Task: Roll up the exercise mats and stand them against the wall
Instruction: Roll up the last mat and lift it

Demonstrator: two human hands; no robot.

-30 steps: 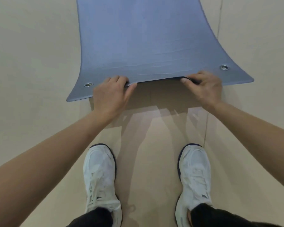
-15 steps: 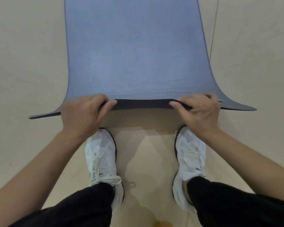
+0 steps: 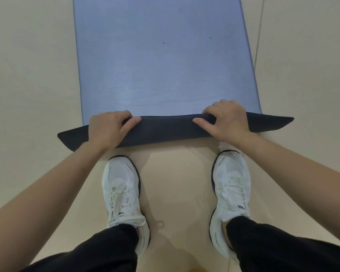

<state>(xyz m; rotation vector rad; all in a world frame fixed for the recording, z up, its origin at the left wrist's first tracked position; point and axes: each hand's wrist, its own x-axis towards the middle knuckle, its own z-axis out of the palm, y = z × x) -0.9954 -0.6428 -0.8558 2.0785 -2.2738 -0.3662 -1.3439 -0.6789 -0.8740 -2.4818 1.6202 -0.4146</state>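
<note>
A blue exercise mat [image 3: 165,61] lies flat on the floor, stretching away from me. Its near end is lifted and folded back, so the dark underside [image 3: 165,130] faces me as a band across the view. My left hand [image 3: 108,130] grips that folded edge left of the middle, fingers over the top and thumb on the dark side. My right hand [image 3: 227,119] holds the same edge right of the middle in the same way.
Beige floor [image 3: 28,75] surrounds the mat, with a thin seam line [image 3: 260,26] running along the mat's right side. My two white shoes [image 3: 124,195] stand just behind the folded edge, and black trouser legs fill the bottom of the view.
Both hands have lifted the mat's near edge off the floor and turned it over away from me, so the dark underside now shows. The metal eyelets at the corners are out of sight.
</note>
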